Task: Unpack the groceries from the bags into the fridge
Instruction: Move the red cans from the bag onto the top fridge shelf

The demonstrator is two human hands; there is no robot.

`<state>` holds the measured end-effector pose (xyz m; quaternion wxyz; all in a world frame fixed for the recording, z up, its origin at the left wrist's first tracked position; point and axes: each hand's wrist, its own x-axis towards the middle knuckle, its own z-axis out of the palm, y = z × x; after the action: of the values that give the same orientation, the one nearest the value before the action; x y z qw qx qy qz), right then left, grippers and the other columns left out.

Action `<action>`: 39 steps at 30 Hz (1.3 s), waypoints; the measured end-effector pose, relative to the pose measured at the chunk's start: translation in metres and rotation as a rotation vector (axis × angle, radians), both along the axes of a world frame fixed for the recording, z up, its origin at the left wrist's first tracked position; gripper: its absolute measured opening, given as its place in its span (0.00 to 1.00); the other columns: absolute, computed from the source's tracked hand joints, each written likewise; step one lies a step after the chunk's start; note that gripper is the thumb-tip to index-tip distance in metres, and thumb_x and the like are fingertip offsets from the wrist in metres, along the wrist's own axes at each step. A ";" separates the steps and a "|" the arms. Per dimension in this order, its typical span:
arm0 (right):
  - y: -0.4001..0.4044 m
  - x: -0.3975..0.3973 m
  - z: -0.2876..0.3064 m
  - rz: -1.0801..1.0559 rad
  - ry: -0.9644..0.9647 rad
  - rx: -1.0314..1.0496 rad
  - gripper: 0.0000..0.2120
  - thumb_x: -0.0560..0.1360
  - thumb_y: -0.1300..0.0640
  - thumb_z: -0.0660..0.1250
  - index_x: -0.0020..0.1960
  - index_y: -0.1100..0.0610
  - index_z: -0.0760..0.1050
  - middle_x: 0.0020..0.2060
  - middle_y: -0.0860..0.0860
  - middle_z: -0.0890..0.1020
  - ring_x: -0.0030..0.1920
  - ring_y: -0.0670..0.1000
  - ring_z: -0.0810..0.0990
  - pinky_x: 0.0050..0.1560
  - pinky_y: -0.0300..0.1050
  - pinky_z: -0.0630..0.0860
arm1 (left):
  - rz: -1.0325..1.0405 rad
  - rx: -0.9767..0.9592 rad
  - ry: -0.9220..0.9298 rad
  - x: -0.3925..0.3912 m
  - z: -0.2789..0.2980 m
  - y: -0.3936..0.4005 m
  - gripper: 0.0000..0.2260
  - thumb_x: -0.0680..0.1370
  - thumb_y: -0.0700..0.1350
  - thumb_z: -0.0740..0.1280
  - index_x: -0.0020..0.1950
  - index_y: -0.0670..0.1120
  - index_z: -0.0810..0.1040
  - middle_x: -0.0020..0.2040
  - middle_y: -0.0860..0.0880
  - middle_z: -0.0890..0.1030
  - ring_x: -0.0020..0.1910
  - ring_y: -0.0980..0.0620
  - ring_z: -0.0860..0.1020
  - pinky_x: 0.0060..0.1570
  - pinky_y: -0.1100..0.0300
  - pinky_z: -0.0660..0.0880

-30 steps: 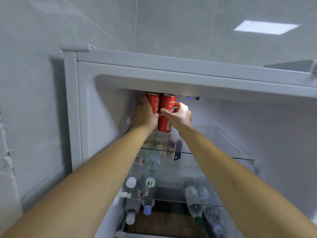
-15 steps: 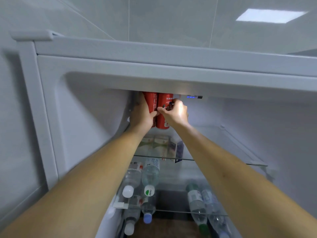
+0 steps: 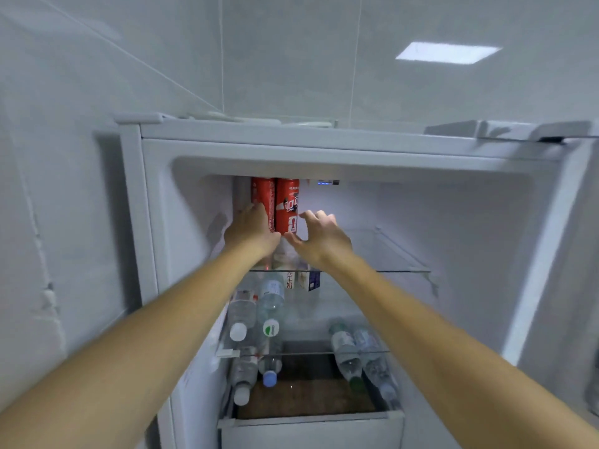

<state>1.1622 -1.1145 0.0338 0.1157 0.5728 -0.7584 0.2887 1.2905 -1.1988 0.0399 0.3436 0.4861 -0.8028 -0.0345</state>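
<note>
Two tall red cans stand side by side at the back left of the fridge's top glass shelf (image 3: 405, 271). My left hand (image 3: 251, 233) wraps the lower part of the left red can (image 3: 262, 196), fingers on its left side. The right red can (image 3: 287, 202) stands free. My right hand (image 3: 322, 238) is just right of it, fingers spread, thumb near the can's base, holding nothing. The cans' tops are hidden behind the fridge's upper frame.
Small cartons (image 3: 309, 280) stand under the top shelf. Several water bottles (image 3: 270, 306) lie on the lower shelves, more at the right (image 3: 348, 351). The open fridge door (image 3: 570, 254) is at the right. Tiled wall on the left.
My right hand has let go of the right can and drawn back with fingers apart. My left hand has slid lower on the left can. The view has pulled back from the fridge.
</note>
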 end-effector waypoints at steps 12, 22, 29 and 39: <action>0.132 0.063 -0.041 0.184 -0.086 -0.209 0.23 0.81 0.43 0.64 0.72 0.53 0.73 0.63 0.52 0.79 0.66 0.56 0.72 0.57 0.55 0.77 | -0.005 -0.441 -0.254 0.113 -0.018 0.176 0.27 0.77 0.49 0.67 0.75 0.44 0.71 0.69 0.46 0.76 0.70 0.45 0.71 0.67 0.46 0.73; 0.269 0.182 -0.071 0.621 -0.157 -0.299 0.24 0.79 0.43 0.66 0.72 0.50 0.73 0.65 0.47 0.78 0.66 0.52 0.70 0.59 0.52 0.74 | 0.259 -0.325 -0.198 0.225 -0.054 0.388 0.27 0.77 0.49 0.66 0.77 0.48 0.69 0.72 0.50 0.73 0.74 0.48 0.68 0.69 0.51 0.69; 0.396 0.305 -0.087 0.998 -0.049 -0.318 0.27 0.79 0.40 0.62 0.72 0.53 0.74 0.65 0.51 0.80 0.65 0.56 0.73 0.61 0.55 0.75 | 0.582 -0.346 -0.355 0.329 -0.067 0.574 0.27 0.76 0.50 0.67 0.74 0.47 0.72 0.72 0.46 0.74 0.73 0.44 0.69 0.70 0.52 0.66; 0.638 0.482 -0.101 1.529 -0.194 -0.449 0.22 0.77 0.47 0.68 0.69 0.55 0.76 0.59 0.51 0.79 0.60 0.57 0.74 0.60 0.55 0.74 | 1.039 -0.267 -0.393 0.465 -0.108 0.865 0.27 0.76 0.48 0.66 0.75 0.46 0.71 0.72 0.46 0.74 0.73 0.44 0.70 0.70 0.51 0.67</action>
<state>1.6438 -0.4763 -0.0674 -0.0680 0.8693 -0.0865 0.4820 1.7558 -0.3335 -0.0683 0.2179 0.7667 -0.5048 0.3316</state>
